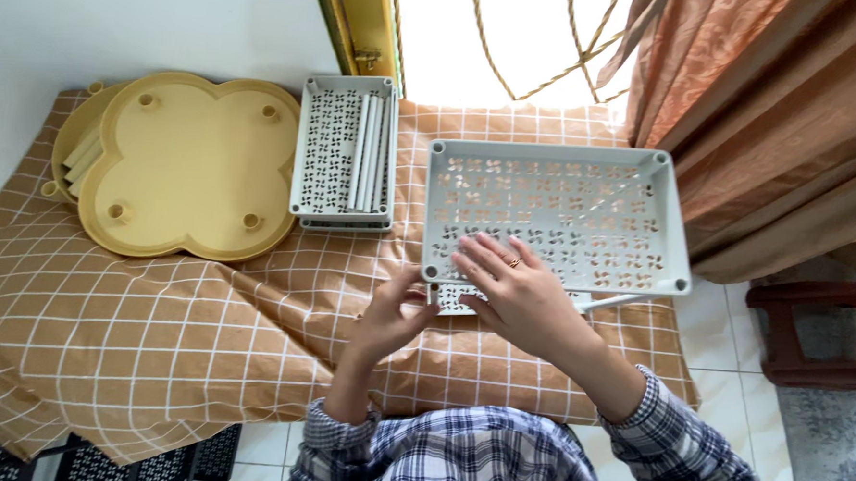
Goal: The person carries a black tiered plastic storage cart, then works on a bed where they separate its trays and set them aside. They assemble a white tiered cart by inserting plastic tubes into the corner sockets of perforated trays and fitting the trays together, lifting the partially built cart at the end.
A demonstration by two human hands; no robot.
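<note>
Nearest you, your plaid sleeves [495,460] frame both hands at the front edge of the worktop [155,325], which is draped in a checked orange cloth. Your right hand [522,297] lies flat, fingers spread, on the near-left corner of the large grey perforated tray [559,217], a ring on one finger. Your left hand [396,316] has its fingers closed together at that same corner, pinching at a small perforated piece [454,299] beneath the tray; how firmly it grips cannot be told. A pale tube [608,301] juts out from under the tray's front edge. The tray overhangs the cloth's right side, so a hard press at its corner could tip it toward the floor tiles [731,350], and the tube could roll off. Farther left stand a stack of smaller grey trays [331,150] holding white tubes [369,151], and a yellow lobed shelf [191,168].
</note>
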